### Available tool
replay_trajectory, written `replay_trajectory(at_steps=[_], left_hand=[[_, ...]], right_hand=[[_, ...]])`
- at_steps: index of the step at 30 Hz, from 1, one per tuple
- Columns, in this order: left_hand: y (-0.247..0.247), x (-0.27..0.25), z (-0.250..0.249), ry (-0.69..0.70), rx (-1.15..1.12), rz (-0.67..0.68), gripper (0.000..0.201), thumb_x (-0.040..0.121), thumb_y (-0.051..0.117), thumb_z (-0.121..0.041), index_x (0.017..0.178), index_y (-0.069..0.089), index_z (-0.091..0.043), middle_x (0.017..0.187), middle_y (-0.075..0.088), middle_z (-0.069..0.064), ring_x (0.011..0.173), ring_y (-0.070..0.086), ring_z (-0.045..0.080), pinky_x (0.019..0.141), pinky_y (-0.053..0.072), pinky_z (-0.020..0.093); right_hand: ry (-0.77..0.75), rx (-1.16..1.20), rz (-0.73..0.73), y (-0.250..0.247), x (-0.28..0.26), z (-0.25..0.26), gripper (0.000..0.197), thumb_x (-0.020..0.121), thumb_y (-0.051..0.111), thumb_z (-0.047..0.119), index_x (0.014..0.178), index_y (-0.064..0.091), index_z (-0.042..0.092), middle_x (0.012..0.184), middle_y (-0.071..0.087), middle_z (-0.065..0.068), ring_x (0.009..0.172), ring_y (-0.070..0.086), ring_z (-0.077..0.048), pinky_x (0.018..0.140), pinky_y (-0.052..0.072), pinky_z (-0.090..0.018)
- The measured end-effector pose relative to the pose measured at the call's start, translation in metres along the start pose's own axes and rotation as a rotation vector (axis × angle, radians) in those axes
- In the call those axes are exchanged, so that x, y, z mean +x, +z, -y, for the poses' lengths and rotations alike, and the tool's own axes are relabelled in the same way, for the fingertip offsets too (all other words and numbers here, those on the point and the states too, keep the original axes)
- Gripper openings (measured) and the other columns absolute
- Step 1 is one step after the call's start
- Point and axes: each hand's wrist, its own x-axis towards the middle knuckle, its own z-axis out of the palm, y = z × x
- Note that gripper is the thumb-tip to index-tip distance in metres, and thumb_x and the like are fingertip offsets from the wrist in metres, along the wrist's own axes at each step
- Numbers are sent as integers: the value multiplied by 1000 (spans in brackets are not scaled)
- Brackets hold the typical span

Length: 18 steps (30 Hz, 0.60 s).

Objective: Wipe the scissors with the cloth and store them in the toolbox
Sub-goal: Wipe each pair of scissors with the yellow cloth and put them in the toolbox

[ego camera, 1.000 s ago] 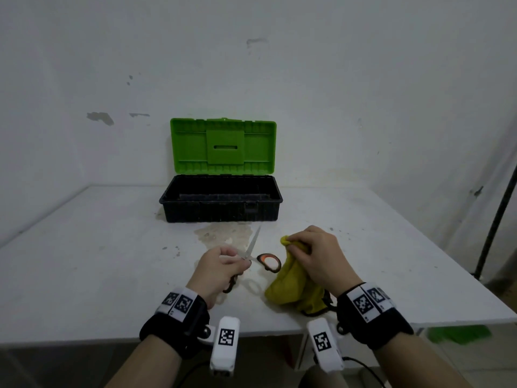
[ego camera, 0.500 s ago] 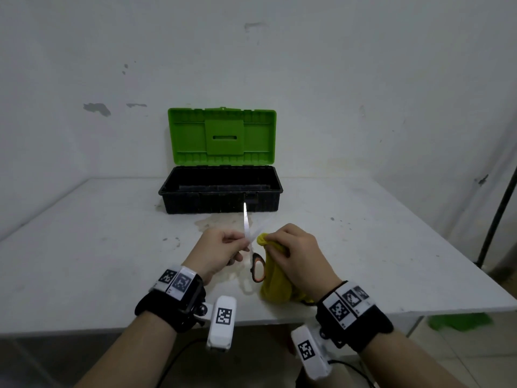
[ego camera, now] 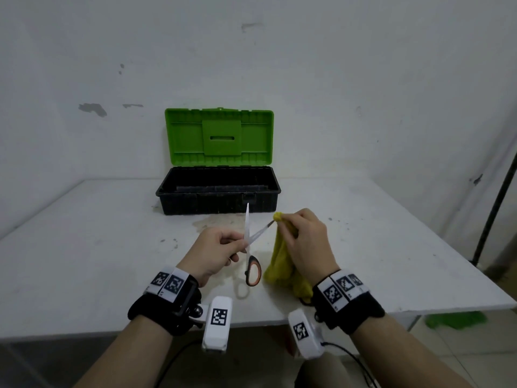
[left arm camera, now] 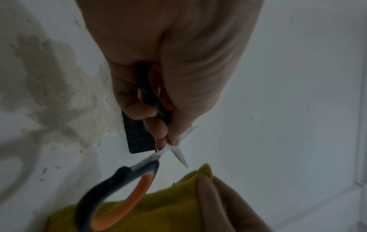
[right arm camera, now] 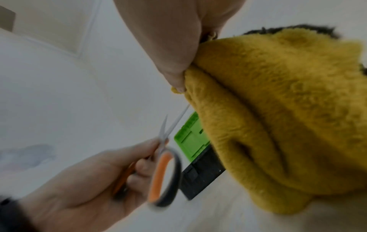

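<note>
My left hand (ego camera: pixel 221 250) grips one black-and-orange handle of the scissors (ego camera: pixel 252 270) above the table; in the left wrist view the scissors (left arm camera: pixel 123 185) have their blades spread apart. One blade points up toward the toolbox, the other slants right. My right hand (ego camera: pixel 302 242) pinches a yellow cloth (ego camera: pixel 279 264) at the tip of the slanted blade; the cloth (right arm camera: pixel 278 109) hangs down from the fingers. The scissors (right arm camera: pixel 164 164) and the left hand (right arm camera: pixel 89 177) also show in the right wrist view. The toolbox (ego camera: pixel 218 191) stands open behind, black base, green lid up.
The white table (ego camera: pixel 84 247) has a brownish stain (ego camera: pixel 212 222) in front of the toolbox. A wall stands close behind. A dark pole (ego camera: pixel 495 197) stands at the right, and something green (ego camera: pixel 456 320) lies on the floor under the table's right corner.
The scissors have been lifted off the table and turned upright, and their blades have spread apart. My right hand has raised the cloth from the table up to a blade tip.
</note>
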Motion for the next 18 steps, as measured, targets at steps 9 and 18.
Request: replay_trajectory(at_steps=[9, 18], left_hand=[[6, 0, 7, 70, 52, 35, 5, 90, 70, -10, 90, 75, -12, 74, 72, 3, 61, 59, 11, 51, 44, 21], [12, 1, 5, 44, -40, 20, 8, 91, 69, -13, 93, 75, -8, 71, 71, -1, 58, 57, 9, 47, 44, 23]], right_hand=[[-39, -44, 117, 13, -8, 2, 17, 94, 59, 21, 102, 72, 13, 86, 51, 1, 73, 53, -14, 70, 47, -25], [-212, -44, 234, 11, -22, 22, 12, 93, 60, 16, 95, 70, 10, 87, 51, 0, 73, 47, -9, 68, 35, -10]])
